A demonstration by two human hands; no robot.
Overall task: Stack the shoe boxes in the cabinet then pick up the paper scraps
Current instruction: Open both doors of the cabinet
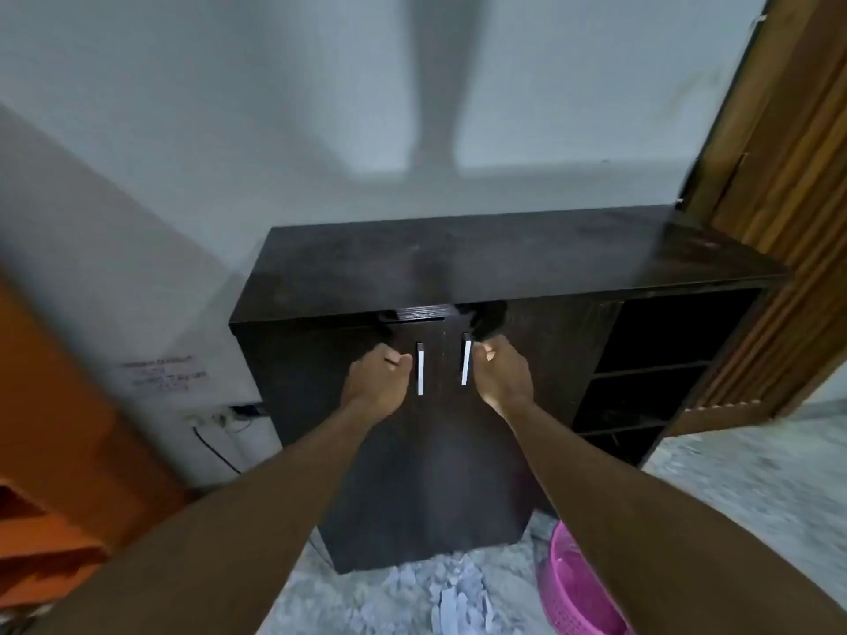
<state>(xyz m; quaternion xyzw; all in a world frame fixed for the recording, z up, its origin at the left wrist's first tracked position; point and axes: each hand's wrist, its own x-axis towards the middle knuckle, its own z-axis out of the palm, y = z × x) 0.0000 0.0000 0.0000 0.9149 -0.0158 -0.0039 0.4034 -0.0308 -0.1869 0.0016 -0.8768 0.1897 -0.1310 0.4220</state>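
Note:
A dark wooden cabinet [504, 263] stands against the wall, its two front doors nearly shut, with the left door's top edge slightly ajar. My left hand [373, 382] is at the left door, just left of its silver handle [420, 368], fingers curled and not around the handle. My right hand [502, 373] is at the right door, just right of its silver handle [465, 359], fingers also curled. Both handles show in full. Grey-white paper scraps [453, 593] lie on the floor at the cabinet's foot. No shoe boxes are in view.
Open dark shelves [651, 359] fill the cabinet's right side. A pink plastic basket [568, 588] sits on the floor by my right forearm. Orange furniture [59, 451] stands at the left, a wooden door [788, 176] at the right, and a wall socket with a cable [220, 421] beside the cabinet.

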